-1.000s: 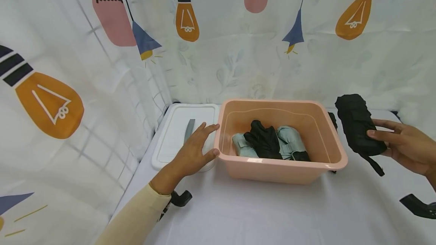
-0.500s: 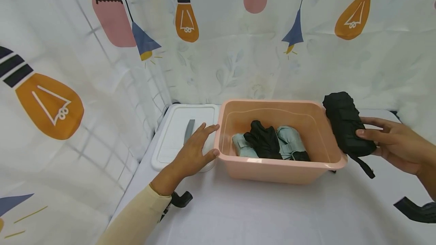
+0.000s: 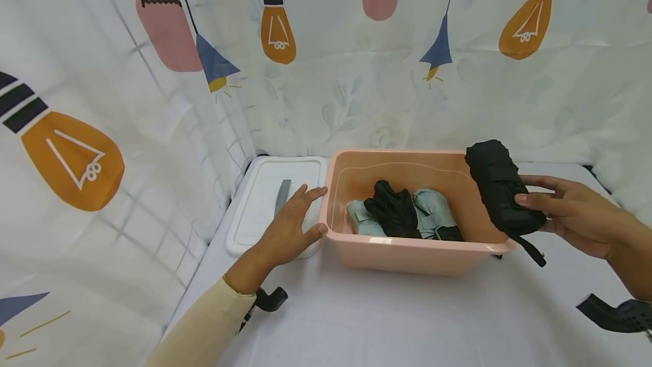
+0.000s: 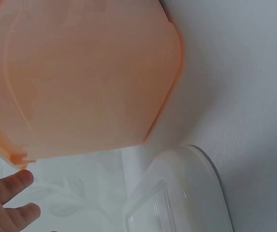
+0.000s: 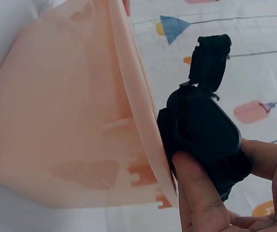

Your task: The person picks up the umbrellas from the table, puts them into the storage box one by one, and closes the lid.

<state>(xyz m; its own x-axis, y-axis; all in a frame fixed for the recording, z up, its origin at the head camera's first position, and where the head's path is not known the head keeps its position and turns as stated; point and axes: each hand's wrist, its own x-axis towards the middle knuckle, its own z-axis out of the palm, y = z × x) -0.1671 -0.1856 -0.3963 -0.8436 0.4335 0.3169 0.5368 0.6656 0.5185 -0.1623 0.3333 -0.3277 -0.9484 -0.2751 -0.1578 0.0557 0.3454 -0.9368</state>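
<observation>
A folded black compact umbrella (image 3: 501,186) is pinched between the thumb and fingers of my right hand (image 3: 583,214), its wrist strap hanging down. It is tilted over the right rim of a peach plastic tub (image 3: 407,258). The right wrist view shows the umbrella's strap end (image 5: 206,121) close beside the tub wall (image 5: 65,106). My left hand (image 3: 285,228) rests its outstretched fingers on the tub's left rim. Inside the tub lie a crumpled black cloth-like bundle (image 3: 394,208) and pale blue-green rolled bundles (image 3: 434,211); their kind is unclear.
Left of the tub stands a white lidded box (image 3: 252,214) with a grey strip (image 3: 283,194) on its lid, partly behind my left hand. A small dark piece (image 3: 497,256) shows by the tub's right base. A printed curtain (image 3: 326,72) hangs behind the table (image 3: 382,321).
My right hand has carried the black umbrella leftward, from beside the tub to over its right rim. My left hand stays at the left rim.
</observation>
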